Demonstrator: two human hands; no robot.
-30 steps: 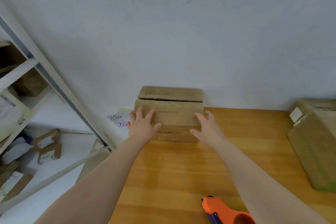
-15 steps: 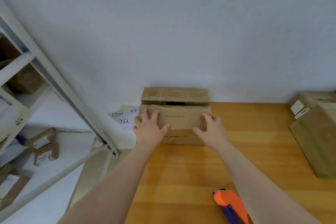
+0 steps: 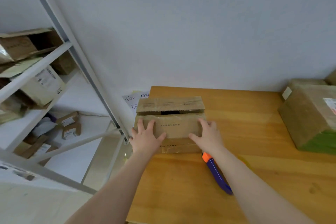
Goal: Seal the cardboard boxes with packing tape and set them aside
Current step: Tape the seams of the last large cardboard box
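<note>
While the cardboard box (image 3: 171, 127) sits at the back-left of the worktop (image 3: 254, 178), near the wall & just beside the shelving rack (image 3: 54, 18), its top seam isn't shut: a dark gap shows btwn the near flap and the far flap (image 3: 170, 104), which stands a bit proud. Old tape glints on the flaps, but I see no strip across the seam. My read: early stage, flaps being closed, w/ taping and setting aside both left to do. The tape dispenser (image 3: 216, 172), orange & purple, lies on the worktop just in front of the box, partly under the R forearm, unheld. A second box (image 3: 309, 114) at far right w/ green tape may be done; can't tell. Pose: both arms reach fwd, left grip (image 3: 146, 136) flat on the near flap's L end, right grip (image 3: 209, 135) on its R end — fingers straight, spread, pressing down, curled round nothing.
</note>
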